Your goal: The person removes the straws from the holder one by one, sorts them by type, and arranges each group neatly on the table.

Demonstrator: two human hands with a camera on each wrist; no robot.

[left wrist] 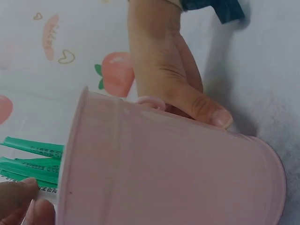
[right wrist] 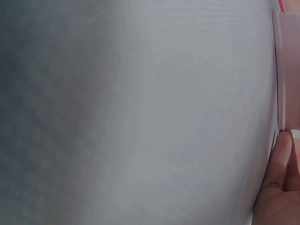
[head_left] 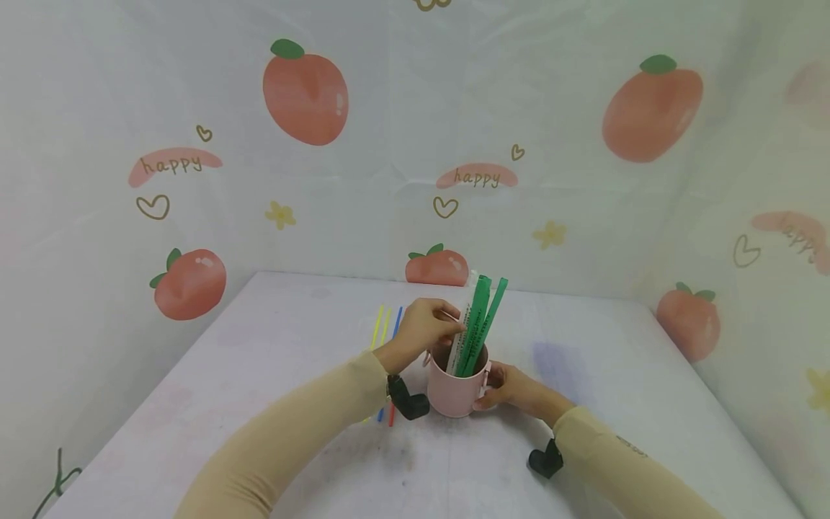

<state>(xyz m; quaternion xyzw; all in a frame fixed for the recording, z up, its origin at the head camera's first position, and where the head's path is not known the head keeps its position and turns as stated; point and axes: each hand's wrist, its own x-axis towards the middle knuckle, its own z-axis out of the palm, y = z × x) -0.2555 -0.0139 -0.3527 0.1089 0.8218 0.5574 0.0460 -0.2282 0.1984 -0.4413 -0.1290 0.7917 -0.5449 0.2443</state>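
Sticks point(head_left: 377, 328) behind left sleeve point(head_left: 311, 414), beside mug point(head_left: 454, 396)

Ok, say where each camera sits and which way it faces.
Head: on the head, facing forward and down at the table and pink cup; left hand, right hand and sleeves show.
Left wrist: on that wrist, facing the cup, sideways in the picture; left fingertips show low left, right hand at top.
Right wrist: on that wrist, facing mostly a pale surface, cup at right edge; right fingers show low right.
Head and left wrist share the green sticks.
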